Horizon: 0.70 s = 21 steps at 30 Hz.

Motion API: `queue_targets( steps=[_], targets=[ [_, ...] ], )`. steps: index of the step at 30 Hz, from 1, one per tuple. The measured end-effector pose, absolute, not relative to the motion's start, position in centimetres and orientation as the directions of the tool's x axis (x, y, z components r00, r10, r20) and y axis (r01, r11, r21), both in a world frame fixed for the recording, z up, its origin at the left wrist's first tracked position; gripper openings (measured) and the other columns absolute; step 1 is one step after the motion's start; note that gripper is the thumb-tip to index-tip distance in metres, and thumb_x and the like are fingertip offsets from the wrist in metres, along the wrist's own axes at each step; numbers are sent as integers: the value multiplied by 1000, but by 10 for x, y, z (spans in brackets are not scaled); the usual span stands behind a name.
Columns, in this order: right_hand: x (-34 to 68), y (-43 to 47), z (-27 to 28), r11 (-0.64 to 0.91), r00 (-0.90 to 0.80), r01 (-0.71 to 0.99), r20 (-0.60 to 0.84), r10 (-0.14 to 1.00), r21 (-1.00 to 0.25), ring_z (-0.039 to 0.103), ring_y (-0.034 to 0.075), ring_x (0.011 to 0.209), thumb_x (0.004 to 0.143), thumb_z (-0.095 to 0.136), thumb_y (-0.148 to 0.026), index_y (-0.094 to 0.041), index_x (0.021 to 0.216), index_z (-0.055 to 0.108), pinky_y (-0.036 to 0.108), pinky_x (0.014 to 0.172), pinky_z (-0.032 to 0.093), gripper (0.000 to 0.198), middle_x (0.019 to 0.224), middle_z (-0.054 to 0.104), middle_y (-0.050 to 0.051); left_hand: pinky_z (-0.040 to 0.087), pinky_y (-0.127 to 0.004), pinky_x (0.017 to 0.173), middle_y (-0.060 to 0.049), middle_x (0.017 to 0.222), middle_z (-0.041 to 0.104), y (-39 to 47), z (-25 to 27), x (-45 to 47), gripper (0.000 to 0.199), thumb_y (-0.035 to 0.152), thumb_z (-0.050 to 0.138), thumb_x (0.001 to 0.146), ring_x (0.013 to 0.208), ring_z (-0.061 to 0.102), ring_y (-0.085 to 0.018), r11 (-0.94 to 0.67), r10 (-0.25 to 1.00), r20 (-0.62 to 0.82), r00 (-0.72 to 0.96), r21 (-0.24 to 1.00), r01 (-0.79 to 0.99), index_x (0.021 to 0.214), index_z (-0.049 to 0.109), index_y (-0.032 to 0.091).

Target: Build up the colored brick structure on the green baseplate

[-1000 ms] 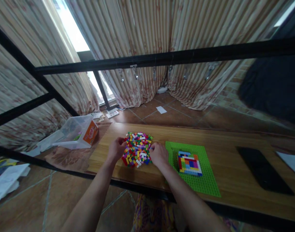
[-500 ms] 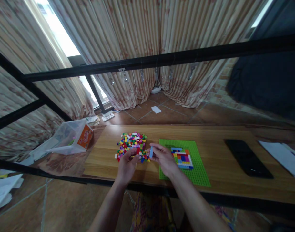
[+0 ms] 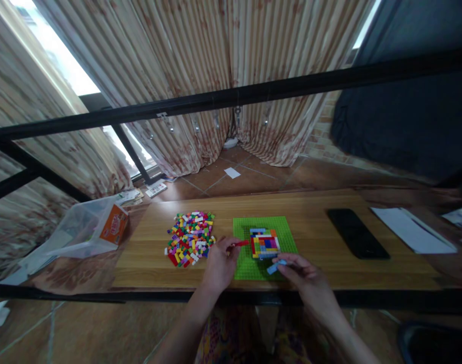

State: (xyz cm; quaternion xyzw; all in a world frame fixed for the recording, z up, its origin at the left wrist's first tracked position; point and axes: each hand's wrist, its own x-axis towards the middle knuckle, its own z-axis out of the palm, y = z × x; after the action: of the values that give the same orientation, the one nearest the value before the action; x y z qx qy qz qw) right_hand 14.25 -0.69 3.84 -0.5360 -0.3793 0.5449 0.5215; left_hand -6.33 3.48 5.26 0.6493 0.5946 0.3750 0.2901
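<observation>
— Pinched between thumb and fingers, what does the left hand [image 3: 219,265] have?

— One red brick [image 3: 241,243], its end pointing right, over the left part of the green baseplate [image 3: 249,270]. Whether it touches the studs, I can't tell.

— And the right hand [image 3: 310,280]?

— Closed too, thumb and fingertips gripping a light blue brick [image 3: 276,266]. That one is tilted, just beside the near right corner of the brick build [image 3: 265,244]. I can't make out whether the two touch.

— Now start from the far left for me.

— A clear plastic bin [image 3: 81,230] sits beyond the table's left end, an orange label [image 3: 114,224] on its side. Next comes the wooden table [image 3: 223,212], with a mixed pile of loose bricks [image 3: 191,237] on it, just left of the left hand.

— Then the baseplate?

— Yes, lying flat, with the build on it: a low block in red, yellow, blue, white and orange.

— Anything further right?

— A flat black slab [image 3: 356,233] lies on the table, well apart from the baseplate, and past it some white paper [image 3: 409,230].
</observation>
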Motion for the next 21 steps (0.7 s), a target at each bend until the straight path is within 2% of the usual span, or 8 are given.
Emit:
queue_targets(
  steps=[6,10,13,21],
  targets=[
    [180,-10,33,-188,316,-190,-241,918,-964,61,17,71,52,84,-47,-20,77,72,28,66,52,39,77,69,3,49,-28,82,-3,95,68,61,55,-33,23,16,54,86,86,62,-15,-222,971,217,97,682,697,97,73,25],
    [191,-12,28,-193,362,-199,-255,896,-961,62,17,70,50,84,-48,-20,77,71,28,65,52,40,77,69,3,48,-31,87,-4,95,66,70,50,-20,22,19,57,86,91,58,-16,-289,949,271,160,548,785,98,73,28],
    [197,-14,25,-217,360,-212,-282,889,-953,62,17,69,51,85,-47,-20,78,71,27,63,52,41,77,69,3,48,-33,87,-4,92,65,74,48,-16,21,20,57,86,90,57,-17,-312,941,277,194,492,813,97,74,28],
    [205,-14,16,-244,353,-309,-349,868,-919,63,16,70,50,87,-41,-20,81,71,25,64,54,40,79,68,2,48,-33,88,-4,94,66,79,42,-14,19,16,60,83,93,60,-18,-237,960,259,104,559,795,97,71,24]
  ],
)
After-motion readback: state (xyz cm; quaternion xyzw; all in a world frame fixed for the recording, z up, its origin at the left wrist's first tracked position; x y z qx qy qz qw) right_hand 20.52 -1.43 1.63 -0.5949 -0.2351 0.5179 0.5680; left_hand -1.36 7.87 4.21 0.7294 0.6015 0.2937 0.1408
